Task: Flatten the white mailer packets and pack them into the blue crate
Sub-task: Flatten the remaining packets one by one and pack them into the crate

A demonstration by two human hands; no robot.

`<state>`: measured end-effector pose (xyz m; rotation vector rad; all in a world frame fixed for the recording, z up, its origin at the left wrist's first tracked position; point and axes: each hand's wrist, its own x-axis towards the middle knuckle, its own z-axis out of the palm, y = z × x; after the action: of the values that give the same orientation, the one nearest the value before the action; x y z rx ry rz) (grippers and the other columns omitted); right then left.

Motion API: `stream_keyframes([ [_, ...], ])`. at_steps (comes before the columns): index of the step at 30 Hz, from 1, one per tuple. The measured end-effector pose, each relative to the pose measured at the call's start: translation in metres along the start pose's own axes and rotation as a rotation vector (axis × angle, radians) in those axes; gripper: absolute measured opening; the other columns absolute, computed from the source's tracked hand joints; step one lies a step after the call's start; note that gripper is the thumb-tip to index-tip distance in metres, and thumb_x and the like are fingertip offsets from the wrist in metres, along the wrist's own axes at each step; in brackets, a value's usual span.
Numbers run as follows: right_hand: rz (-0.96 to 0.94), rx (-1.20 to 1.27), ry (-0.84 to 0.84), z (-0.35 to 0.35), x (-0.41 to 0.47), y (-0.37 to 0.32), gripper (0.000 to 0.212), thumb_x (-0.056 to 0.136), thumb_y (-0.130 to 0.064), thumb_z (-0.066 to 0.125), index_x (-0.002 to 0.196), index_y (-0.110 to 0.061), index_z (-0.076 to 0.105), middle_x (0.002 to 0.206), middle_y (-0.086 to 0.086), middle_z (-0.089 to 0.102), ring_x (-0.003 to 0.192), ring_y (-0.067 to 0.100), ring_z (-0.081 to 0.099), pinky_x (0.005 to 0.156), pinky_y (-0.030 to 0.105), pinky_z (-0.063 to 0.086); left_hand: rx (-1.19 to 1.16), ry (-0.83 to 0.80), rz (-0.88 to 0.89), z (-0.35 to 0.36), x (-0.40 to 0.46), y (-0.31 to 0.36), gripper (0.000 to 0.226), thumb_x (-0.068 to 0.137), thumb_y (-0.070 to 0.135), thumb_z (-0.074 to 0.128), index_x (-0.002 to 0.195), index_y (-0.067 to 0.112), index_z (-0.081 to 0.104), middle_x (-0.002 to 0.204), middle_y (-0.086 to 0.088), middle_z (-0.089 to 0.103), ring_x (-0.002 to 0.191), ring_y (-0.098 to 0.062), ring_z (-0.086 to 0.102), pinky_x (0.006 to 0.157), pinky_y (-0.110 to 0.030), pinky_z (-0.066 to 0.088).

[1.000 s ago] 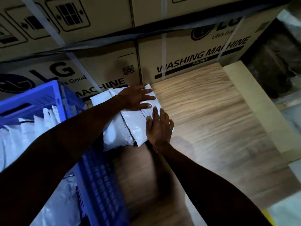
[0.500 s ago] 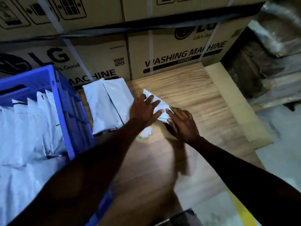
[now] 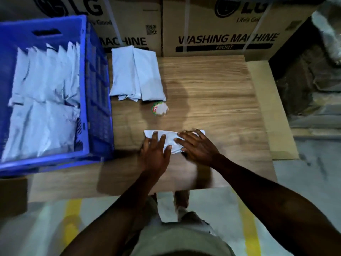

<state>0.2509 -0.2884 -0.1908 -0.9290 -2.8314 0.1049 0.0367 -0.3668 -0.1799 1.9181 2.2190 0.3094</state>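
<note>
1. Head view: one white mailer packet [image 3: 169,140] lies on the wooden table [image 3: 212,93], near the front edge, just right of the blue crate [image 3: 97,100].
2. The left hand [image 3: 156,154] and the right hand [image 3: 197,146] both lie palm-down on this packet with fingers spread. Neither hand is closed around it; the contact is a flat press.
3. A stack of flattened packets [image 3: 136,74] lies against the cardboard boxes [image 3: 221,34], clear of the hands. The crate holds further packets standing on edge.
4. A small round sticker [image 3: 159,108] lies between the stack and the pressed packet.
5. Likely faults:
   - Trapped air: uneven palm pressure may leave a bulge or crease.
   - Sliding: the slick film may skid toward the table edge and drop.
   - Poor fit: an incompletely flattened packet may disturb the upright rows in the crate.
</note>
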Motion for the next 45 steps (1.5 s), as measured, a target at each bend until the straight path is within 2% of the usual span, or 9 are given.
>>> stream_keyframes([
  [5,0.06,0.016,-0.055,0.002,-0.003,-0.016,0.054,0.103,-0.039,0.047,0.153,-0.018,0.047,0.156,0.011,0.047,0.143,0.031,0.045,0.121,0.056,0.026,-0.032,-0.024,-0.001,0.007,-0.018,-0.019,0.057,0.098,0.057,0.036,0.146,0.031,0.052,0.156,-0.004,0.045,0.121,-0.043,0.051,0.094,-0.05,0.05],
  [8,0.149,-0.006,-0.026,-0.005,0.003,-0.036,0.061,0.099,-0.043,0.048,0.154,-0.016,0.044,0.158,0.014,0.044,0.147,0.032,0.04,0.124,0.057,0.02,-0.05,-0.051,0.012,-0.004,-0.018,-0.029,0.056,0.1,0.055,0.031,0.15,0.034,0.046,0.16,-0.001,0.039,0.131,-0.039,0.044,0.101,-0.051,0.045],
  [14,0.328,-0.002,-0.04,0.007,0.044,-0.095,0.056,0.102,-0.035,0.037,0.152,-0.01,0.046,0.159,0.016,0.043,0.15,0.034,0.035,0.122,0.06,0.022,-0.049,-0.016,0.033,-0.011,-0.002,-0.053,0.053,0.101,0.04,0.03,0.149,0.024,0.047,0.158,-0.005,0.041,0.143,-0.035,0.038,0.111,-0.056,0.037],
  [18,0.383,-0.035,-0.029,0.027,0.049,-0.11,0.056,0.104,-0.034,0.039,0.154,-0.01,0.043,0.16,0.015,0.041,0.151,0.033,0.032,0.122,0.061,0.02,-0.021,-0.108,0.173,0.011,0.0,-0.078,0.056,0.104,0.042,0.028,0.156,0.022,0.033,0.165,-0.002,0.029,0.152,-0.031,0.025,0.119,-0.058,0.025],
  [21,0.347,-0.067,-0.032,0.03,0.048,-0.103,0.057,0.105,-0.037,0.036,0.156,-0.012,0.041,0.162,0.013,0.038,0.153,0.031,0.03,0.123,0.059,0.018,-0.013,-0.123,0.176,0.018,-0.001,-0.08,0.058,0.105,0.044,0.024,0.159,0.027,0.025,0.168,-0.001,0.021,0.155,-0.027,0.017,0.123,-0.054,0.01],
  [24,0.299,-0.088,-0.075,0.03,0.049,-0.093,0.06,0.102,-0.039,0.038,0.157,-0.015,0.039,0.164,0.011,0.035,0.153,0.031,0.029,0.124,0.057,0.016,-0.001,-0.137,0.147,0.022,-0.005,-0.073,0.057,0.105,0.046,0.023,0.16,0.031,0.022,0.169,-0.001,0.015,0.156,-0.026,0.011,0.123,-0.054,0.002],
  [30,0.269,-0.114,-0.099,0.038,0.051,-0.085,0.061,0.102,-0.041,0.039,0.158,-0.016,0.037,0.165,0.011,0.033,0.154,0.031,0.027,0.125,0.055,0.016,0.041,-0.141,0.095,0.028,-0.006,-0.068,0.058,0.104,0.046,0.024,0.16,0.029,0.023,0.169,0.0,0.014,0.156,-0.026,0.008,0.123,-0.055,0.001],
  [40,0.288,-0.062,-0.119,0.042,0.054,-0.082,0.06,0.101,-0.042,0.04,0.153,-0.012,0.046,0.163,0.01,0.037,0.153,0.029,0.03,0.124,0.054,0.02,0.069,-0.224,0.071,0.029,-0.002,-0.065,0.059,0.104,0.048,0.019,0.16,0.029,0.019,0.17,0.001,0.004,0.157,-0.025,-0.003,0.123,-0.058,0.001],
  [45,0.27,-0.009,-0.098,0.036,0.054,-0.082,0.059,0.102,-0.04,0.037,0.153,-0.011,0.045,0.164,0.012,0.036,0.152,0.029,0.032,0.124,0.054,0.021,0.068,-0.237,0.065,0.023,-0.002,-0.066,0.06,0.103,0.05,0.014,0.16,0.033,0.02,0.17,0.003,0.004,0.156,-0.025,-0.002,0.123,-0.059,0.004],
])
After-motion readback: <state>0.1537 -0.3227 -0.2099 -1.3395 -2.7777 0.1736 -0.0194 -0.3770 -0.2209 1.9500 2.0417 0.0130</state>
